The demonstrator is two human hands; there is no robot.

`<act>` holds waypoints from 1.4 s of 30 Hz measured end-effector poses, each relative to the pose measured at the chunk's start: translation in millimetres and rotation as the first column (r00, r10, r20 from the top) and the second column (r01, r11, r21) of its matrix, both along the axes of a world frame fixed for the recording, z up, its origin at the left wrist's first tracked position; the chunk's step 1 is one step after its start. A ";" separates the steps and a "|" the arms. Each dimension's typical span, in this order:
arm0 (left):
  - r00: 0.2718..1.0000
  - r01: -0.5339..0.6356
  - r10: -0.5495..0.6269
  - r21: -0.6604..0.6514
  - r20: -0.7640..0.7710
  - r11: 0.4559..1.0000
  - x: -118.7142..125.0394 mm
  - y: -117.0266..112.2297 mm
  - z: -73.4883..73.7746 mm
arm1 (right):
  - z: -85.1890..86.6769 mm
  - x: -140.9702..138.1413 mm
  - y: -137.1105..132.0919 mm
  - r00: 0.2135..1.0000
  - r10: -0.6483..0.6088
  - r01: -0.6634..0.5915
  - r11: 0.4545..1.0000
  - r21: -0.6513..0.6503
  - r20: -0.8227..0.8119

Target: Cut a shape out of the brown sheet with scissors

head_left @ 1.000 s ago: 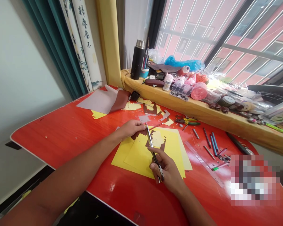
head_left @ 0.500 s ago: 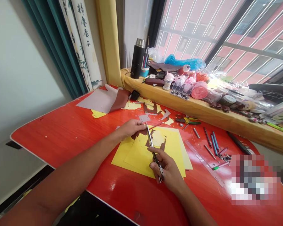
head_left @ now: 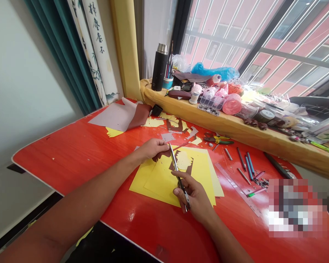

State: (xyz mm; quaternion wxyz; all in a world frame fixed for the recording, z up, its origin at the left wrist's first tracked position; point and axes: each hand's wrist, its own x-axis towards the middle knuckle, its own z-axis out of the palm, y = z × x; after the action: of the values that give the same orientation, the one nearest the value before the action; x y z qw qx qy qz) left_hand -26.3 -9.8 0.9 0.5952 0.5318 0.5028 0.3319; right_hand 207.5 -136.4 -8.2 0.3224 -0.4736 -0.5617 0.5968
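Observation:
Between the thumb and fingers of my left hand [head_left: 152, 149] is a cut piece of brown paper [head_left: 162, 155], partly covered by the hand. My right hand [head_left: 195, 193] is closed around the handles of the scissors [head_left: 177, 171]. Their long metal blades point away from me, and the tips are at the brown piece beside my left fingertips. Both hands are over several yellow paper sheets [head_left: 159, 182]. A pale yellow cutout [head_left: 183, 160] with a jagged outline lies on these sheets, with dark brown paper around part of it.
Paper scraps [head_left: 153, 122] and pliers [head_left: 219, 140] lie at the back of the red table [head_left: 79, 164]. To the right are a clear ruler [head_left: 237, 190], pens [head_left: 249, 164] and a black cutter-like tool [head_left: 278, 165]. A crowded windowsill [head_left: 222, 117] holds a black flask [head_left: 159, 67].
Almost nothing differs. Both hands, the scissors and the brown paper stay in nearly the same place; the whole view has shifted very slightly.

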 end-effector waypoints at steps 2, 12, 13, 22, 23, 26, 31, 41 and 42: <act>1.000 0.002 -0.002 0.000 0.003 1.000 -0.2 0.3 -0.5 | 0.3 -0.5 0.3 1.000 -0.005 0.005 1.000 -0.003 0.003; 0.999 -0.004 0.005 -0.005 0.032 1.000 -1.7 1.0 -0.4 | -0.3 -0.6 -0.8 1.000 0.007 -0.007 1.000 -0.004 -0.024; 0.999 -0.003 0.004 -0.004 0.036 1.000 -1.9 1.1 -0.6 | -0.5 -0.4 -0.8 1.000 0.006 -0.006 1.000 -0.001 -0.025; 1.000 0.002 -0.002 -0.004 0.028 1.000 -1.6 1.9 -2.3 | -1.1 0.1 -0.4 1.000 0.020 -0.020 1.000 -0.001 -0.013; 1.000 0.001 -0.001 -0.004 0.025 1.000 -1.4 1.9 -2.4 | -1.4 0.2 -0.4 1.000 0.021 -0.021 1.000 0.000 -0.008; 1.000 -0.002 0.002 -0.004 0.020 1.000 -0.6 1.8 -2.4 | -2.3 0.9 -0.4 1.000 0.019 -0.019 1.000 0.002 0.003; 1.000 -0.009 0.009 -0.008 0.014 1.000 0.6 1.2 -0.3 | -1.7 1.2 -0.5 1.000 0.016 -0.016 1.000 -0.005 -0.001; 1.000 -0.007 0.007 -0.002 0.010 1.000 0.0 1.6 -1.2 | 1.4 -1.2 -0.3 1.000 0.007 -0.007 1.000 -0.002 0.019; 1.000 -0.007 0.007 -0.002 0.009 1.000 -0.1 1.7 -1.4 | 1.6 -1.3 -0.2 1.000 0.005 -0.005 1.000 -0.005 0.023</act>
State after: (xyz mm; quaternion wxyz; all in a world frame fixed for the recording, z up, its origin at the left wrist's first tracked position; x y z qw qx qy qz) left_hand -26.4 -8.1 -0.5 0.5970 0.5278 0.5022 0.3359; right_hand 206.2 -136.6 -6.6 0.3133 -0.4797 -0.5650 0.5938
